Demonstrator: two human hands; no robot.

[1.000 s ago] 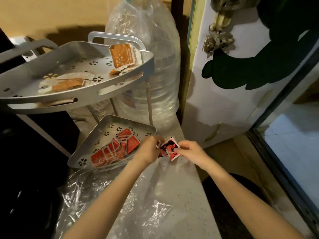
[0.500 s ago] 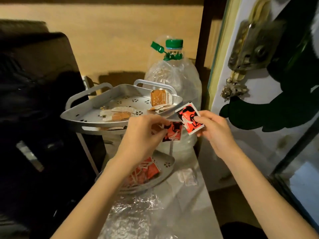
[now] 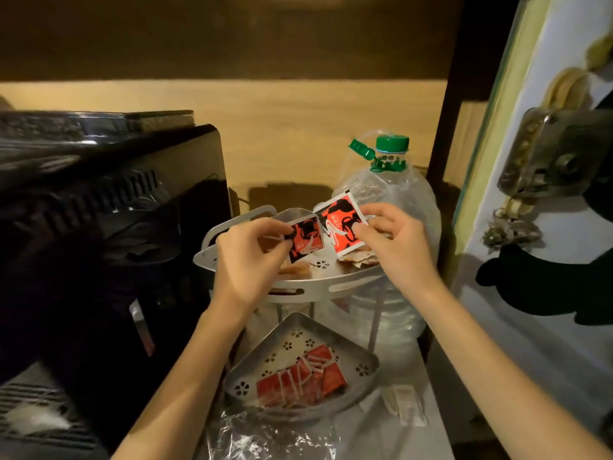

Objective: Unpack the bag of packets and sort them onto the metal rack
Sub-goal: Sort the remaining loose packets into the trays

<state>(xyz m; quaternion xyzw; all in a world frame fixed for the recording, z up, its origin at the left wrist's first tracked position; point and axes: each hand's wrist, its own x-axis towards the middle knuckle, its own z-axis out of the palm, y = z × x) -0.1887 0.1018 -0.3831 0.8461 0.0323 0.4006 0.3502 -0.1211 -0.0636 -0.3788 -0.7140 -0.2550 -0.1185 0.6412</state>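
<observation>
Both packets now hover over the upper tray [image 3: 358, 281], the right hand's [image 3: 394, 247] tilted.

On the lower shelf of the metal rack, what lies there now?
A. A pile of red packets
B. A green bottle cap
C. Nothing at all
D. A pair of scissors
A: a pile of red packets lies overlapping on the lower shelf of the rack.

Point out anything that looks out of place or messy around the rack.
A pale packet lies loose on the counter right of the lower tray, outside the rack. Crumpled plastic sprawls in front of it. The red packets in the lower tray overlap unevenly. Each hand pinches a red-and-black packet, not yet placed.
</observation>
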